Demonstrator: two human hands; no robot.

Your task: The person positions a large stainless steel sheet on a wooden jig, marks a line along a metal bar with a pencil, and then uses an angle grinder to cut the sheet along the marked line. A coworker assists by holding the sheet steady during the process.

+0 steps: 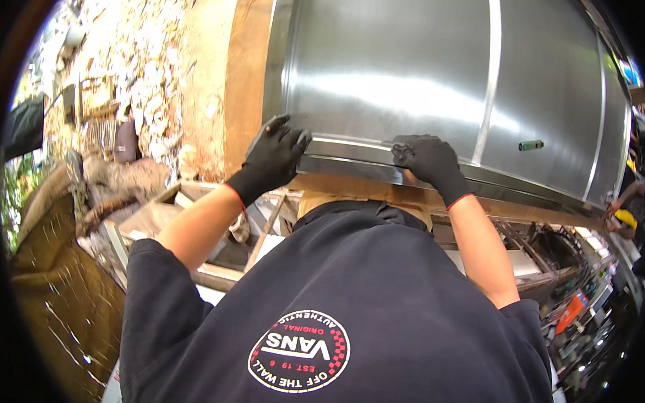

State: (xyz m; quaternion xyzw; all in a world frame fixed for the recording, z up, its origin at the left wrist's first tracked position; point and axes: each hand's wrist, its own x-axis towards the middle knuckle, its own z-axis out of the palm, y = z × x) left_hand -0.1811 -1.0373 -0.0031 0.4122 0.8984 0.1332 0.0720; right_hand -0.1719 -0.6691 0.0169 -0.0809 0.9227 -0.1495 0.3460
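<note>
A large grey sheet-metal panel (391,55) with raised edges lies in front of me. My left hand (274,154), in a black glove with a red cuff edge, is closed on the panel's near left corner, its fingers curled over the rim. Farther right along that near edge, my right hand (432,165) wears a matching glove. Its fingers are bent and closed at the rim, with the fingertips partly hidden. A small green object (531,145), oblong like a lighter, rests on the panel to the right of my right hand.
Beneath the panel is a wooden tabletop (248,64). Wooden framing (264,231) stands below its near edge. Rubble and scraps (139,60) cover the ground at left, beside a brown sheet (64,285). Another person's hand (624,208) shows at the far right, near cluttered tools and an orange object (571,312).
</note>
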